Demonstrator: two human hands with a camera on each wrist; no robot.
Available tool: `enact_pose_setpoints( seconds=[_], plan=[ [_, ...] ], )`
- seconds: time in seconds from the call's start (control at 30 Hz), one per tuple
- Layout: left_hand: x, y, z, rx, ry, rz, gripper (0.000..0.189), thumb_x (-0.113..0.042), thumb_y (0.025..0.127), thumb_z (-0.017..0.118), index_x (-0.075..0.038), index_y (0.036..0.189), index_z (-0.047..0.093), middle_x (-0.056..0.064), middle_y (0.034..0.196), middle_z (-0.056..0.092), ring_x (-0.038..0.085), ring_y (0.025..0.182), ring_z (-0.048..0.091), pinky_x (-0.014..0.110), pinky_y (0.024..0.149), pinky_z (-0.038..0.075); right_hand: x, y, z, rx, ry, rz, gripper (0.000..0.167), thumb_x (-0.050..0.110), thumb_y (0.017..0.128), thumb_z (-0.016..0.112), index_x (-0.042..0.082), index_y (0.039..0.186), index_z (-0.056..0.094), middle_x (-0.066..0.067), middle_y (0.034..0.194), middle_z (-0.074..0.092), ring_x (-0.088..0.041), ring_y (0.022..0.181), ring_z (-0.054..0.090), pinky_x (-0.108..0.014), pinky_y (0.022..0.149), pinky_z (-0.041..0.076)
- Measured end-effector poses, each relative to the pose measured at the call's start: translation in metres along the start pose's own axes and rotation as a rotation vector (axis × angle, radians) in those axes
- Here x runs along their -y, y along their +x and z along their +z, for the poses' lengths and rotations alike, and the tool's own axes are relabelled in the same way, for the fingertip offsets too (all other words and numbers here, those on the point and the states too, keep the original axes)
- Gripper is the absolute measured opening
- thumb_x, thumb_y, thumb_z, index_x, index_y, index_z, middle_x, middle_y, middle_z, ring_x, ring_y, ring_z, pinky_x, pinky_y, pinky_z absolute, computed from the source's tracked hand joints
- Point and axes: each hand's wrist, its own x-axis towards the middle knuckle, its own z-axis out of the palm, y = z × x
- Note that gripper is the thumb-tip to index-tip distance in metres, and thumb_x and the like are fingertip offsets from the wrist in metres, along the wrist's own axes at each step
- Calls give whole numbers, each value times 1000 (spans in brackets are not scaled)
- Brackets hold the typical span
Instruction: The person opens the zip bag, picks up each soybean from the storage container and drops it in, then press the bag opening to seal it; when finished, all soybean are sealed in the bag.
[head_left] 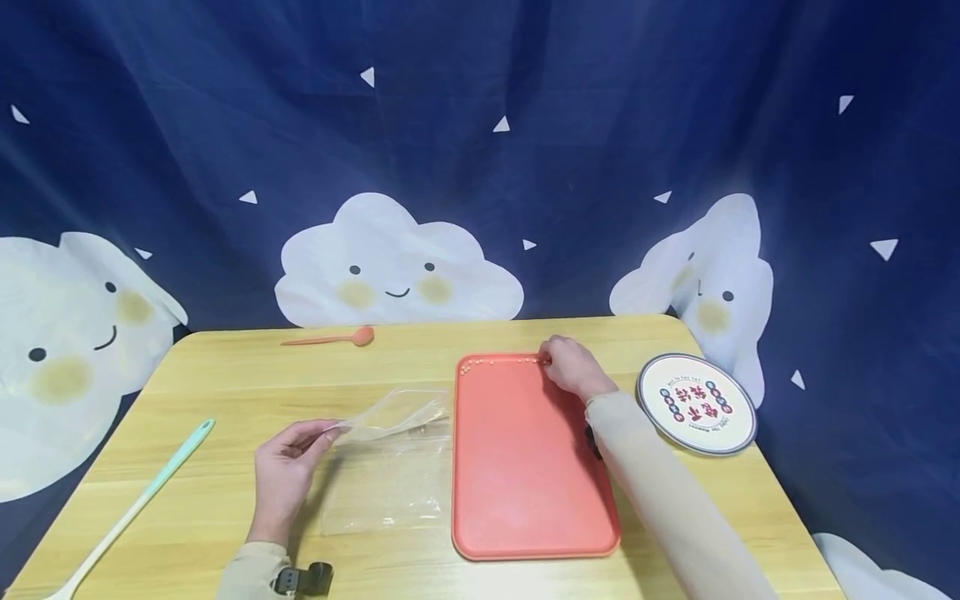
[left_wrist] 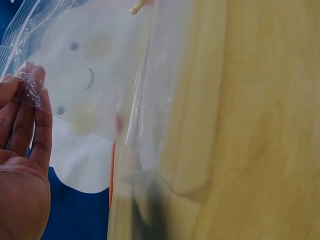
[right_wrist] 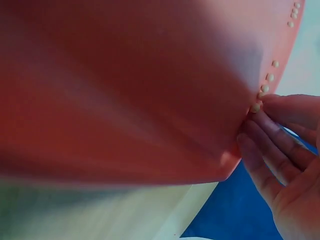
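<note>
My left hand (head_left: pixel 288 467) pinches the upper edge of a clear zip-seal bag (head_left: pixel 386 483) between thumb and fingers, lifting that side while the rest lies on the table. In the left wrist view the see-through bag (left_wrist: pixel 95 75) spreads out past the fingers. At the far right corner of a red tray (head_left: pixel 528 467), my right hand (head_left: pixel 573 367) reaches over the rim. Its thumb and fingertips close about a small pale bean (right_wrist: pixel 255 108) in the right wrist view. More beans (right_wrist: pixel 270 77) line the tray's far edge, and a few gather in its far left corner.
A white plate (head_left: pixel 697 404) with a blue rim and red lettering lies right of the tray, near the right forearm. An orange spoon (head_left: pixel 330 338) rests along the table's back edge. A long-handled utensil with a mint-green end (head_left: pixel 165 475) lies at the left.
</note>
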Motion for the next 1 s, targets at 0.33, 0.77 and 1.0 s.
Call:
enact_pose_setpoints(
  seconds=[0.33, 0.77, 1.0],
  plan=[
    [-1, 1, 0, -7, 23, -43, 14, 21, 79, 69, 16, 92, 67, 14, 89, 73, 11, 76, 71, 20, 67, 57, -3, 7, 2, 36, -14, 0, 17, -5, 82, 63, 6, 91, 73, -9, 89, 64, -29, 91, 62, -42, 84, 52],
    [-7, 1, 2, -8, 38, -75, 14, 25, 79, 65, 19, 91, 65, 13, 87, 73, 9, 75, 70, 19, 66, 57, -4, 7, -2, 106, -26, 60, 13, -3, 86, 57, 6, 81, 66, -8, 82, 64, -28, 83, 62, -40, 76, 52],
    [-4, 0, 2, 4, 16, -60, 14, 24, 79, 67, 18, 91, 65, 13, 89, 73, 11, 77, 71, 20, 69, 57, -1, 3, -9, 64, -24, 29, 10, 1, 86, 59, 7, 83, 67, -5, 79, 64, -25, 79, 61, -38, 73, 53]
  ],
)
